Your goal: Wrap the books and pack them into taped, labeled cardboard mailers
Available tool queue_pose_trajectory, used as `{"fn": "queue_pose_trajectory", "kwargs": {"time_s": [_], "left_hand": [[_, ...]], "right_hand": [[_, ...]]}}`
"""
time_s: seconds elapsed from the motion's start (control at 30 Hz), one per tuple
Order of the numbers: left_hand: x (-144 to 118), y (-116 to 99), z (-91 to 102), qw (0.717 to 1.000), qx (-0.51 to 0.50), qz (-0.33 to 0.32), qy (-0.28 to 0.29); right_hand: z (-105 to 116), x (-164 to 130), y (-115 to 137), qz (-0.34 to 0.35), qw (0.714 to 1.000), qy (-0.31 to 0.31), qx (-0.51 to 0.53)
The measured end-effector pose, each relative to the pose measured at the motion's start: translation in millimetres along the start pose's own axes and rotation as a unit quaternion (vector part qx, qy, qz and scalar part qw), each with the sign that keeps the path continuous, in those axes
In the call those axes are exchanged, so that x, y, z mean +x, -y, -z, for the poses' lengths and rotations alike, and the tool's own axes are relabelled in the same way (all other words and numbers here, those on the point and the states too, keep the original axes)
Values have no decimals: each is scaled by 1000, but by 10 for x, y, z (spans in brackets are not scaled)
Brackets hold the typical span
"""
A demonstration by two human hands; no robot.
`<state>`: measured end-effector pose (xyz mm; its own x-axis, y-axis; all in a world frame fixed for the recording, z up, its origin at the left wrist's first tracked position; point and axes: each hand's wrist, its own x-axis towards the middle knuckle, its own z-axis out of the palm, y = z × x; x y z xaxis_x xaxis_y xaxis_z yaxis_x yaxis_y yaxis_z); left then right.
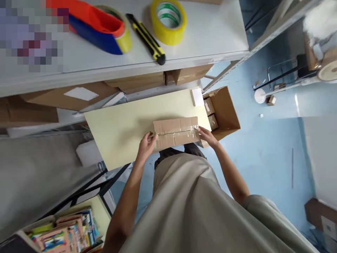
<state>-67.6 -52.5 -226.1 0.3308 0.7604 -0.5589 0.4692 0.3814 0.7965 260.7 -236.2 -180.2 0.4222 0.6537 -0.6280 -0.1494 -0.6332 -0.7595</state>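
A flat, long cardboard box [177,138] lies on the pale yellow tabletop [118,133], close to its front edge. Clear tape runs along the box's middle seam and shines at the right end. My left hand [147,143] grips the left end of the box, its thumb and fingers bent together at the seam. At the other end my right hand [207,136] holds the box, fingertips against the taped edge. A small white block [197,97] sits at the table's far right corner.
A shelf above holds a red and blue tape dispenser [97,31], a black and yellow utility knife [146,38] and a yellow tape roll [168,33]. An open carton [225,112] with small boxes stands right of the table. Books [76,228] fill a bin lower left.
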Motion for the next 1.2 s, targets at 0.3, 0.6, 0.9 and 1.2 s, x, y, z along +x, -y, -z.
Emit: {"fn": "queue_pose_trajectory", "kwargs": {"time_s": [0.3,0.6,0.9,1.2], "left_hand": [[-96,-825,-908,968,207,41,-133],[-101,-1898,-2802,948,310,-70,18],[291,-1958,-4504,928,301,-116,187],[817,-1764,-4930,925,318,-61,201]], "right_hand": [[299,194,-268,4,969,114,219],[1912,-78,-791,-36,942,-39,331],[2757,-116,-1406,-82,880,-305,354],[2884,210,-1533,-109,863,-310,384]]}}
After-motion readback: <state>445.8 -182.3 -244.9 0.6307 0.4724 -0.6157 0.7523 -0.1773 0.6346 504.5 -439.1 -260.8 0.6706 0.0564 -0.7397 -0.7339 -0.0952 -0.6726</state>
